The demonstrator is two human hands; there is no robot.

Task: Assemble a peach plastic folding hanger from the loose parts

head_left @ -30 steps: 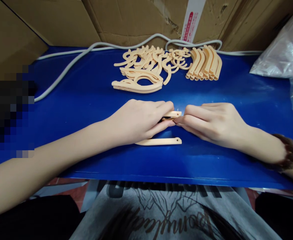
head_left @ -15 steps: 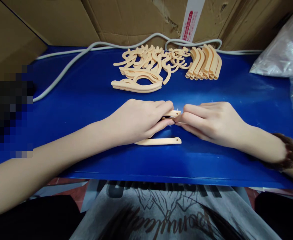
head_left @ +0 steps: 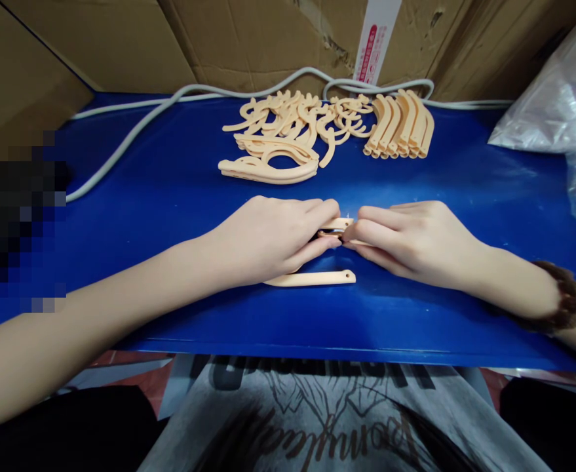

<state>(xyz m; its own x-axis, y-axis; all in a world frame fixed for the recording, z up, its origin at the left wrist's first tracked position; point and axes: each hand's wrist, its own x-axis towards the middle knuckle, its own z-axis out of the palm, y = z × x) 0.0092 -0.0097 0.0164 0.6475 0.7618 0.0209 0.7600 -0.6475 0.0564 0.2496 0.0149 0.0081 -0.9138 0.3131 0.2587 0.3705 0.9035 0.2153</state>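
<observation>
My left hand (head_left: 278, 236) is closed around a beige plastic hanger part (head_left: 339, 223), whose end, with a small hole, sticks out past the fingertips. A small brownish, shiny bit shows below that end, between finger and thumb. From the other side, my right hand (head_left: 410, 239) pinches at the same end, its fingertips almost meeting the left ones. A pale sliver shows between the right fingers; the rest is hidden. Below my left hand lies another beige hanger part (head_left: 317, 278) with a hole at its right end, its left end covered by the hand.
Behind my hands lie joined beige pieces (head_left: 268, 172), a loose heap of curved hooks (head_left: 292, 111) and a row of curved arms (head_left: 400, 124). A white cable (head_left: 179, 92) runs along cardboard boxes (head_left: 268, 39). A clear plastic bag (head_left: 543, 105) sits at the right.
Both hands stay in almost the same place on the hanger part. The right fingers have shifted slightly left, covering a little more of its end.
</observation>
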